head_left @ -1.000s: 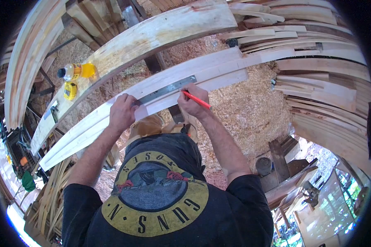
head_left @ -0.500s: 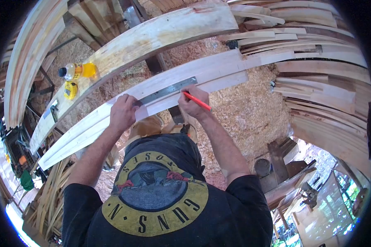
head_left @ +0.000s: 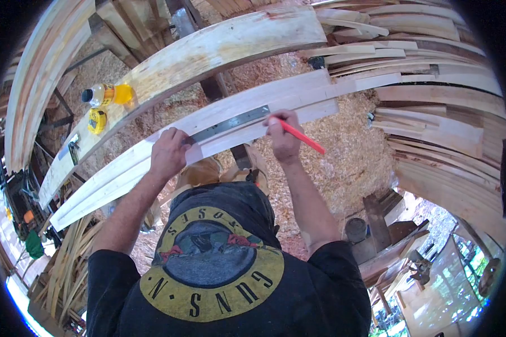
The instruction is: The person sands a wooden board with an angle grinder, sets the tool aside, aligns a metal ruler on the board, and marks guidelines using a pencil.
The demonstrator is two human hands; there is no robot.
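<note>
My left hand (head_left: 168, 153) is closed on the near end of a metal ruler (head_left: 230, 123), which lies along a pale wooden board (head_left: 287, 90). A long groove or step runs down the board's length. In my right hand (head_left: 285, 141) is a red carpenter's pencil (head_left: 306, 139), gripped near its upper-left end, with the long red body pointing down and right. That hand is beside the ruler's far end, over the board's near edge. My fingers hide the pencil's other end.
A thicker plank (head_left: 219, 48) lies beyond the board, carrying a bottle of yellow liquid (head_left: 117, 94) and a yellow tape measure (head_left: 97, 121). Stacked wood strips (head_left: 433, 121) fill the right side. Wood shavings (head_left: 343, 151) cover the floor. A can (head_left: 356, 229) stands at lower right.
My right hand has moved right and slightly up, away from the ruler's near edge, with the pencil still in it. The left hand and the ruler have stayed in place.
</note>
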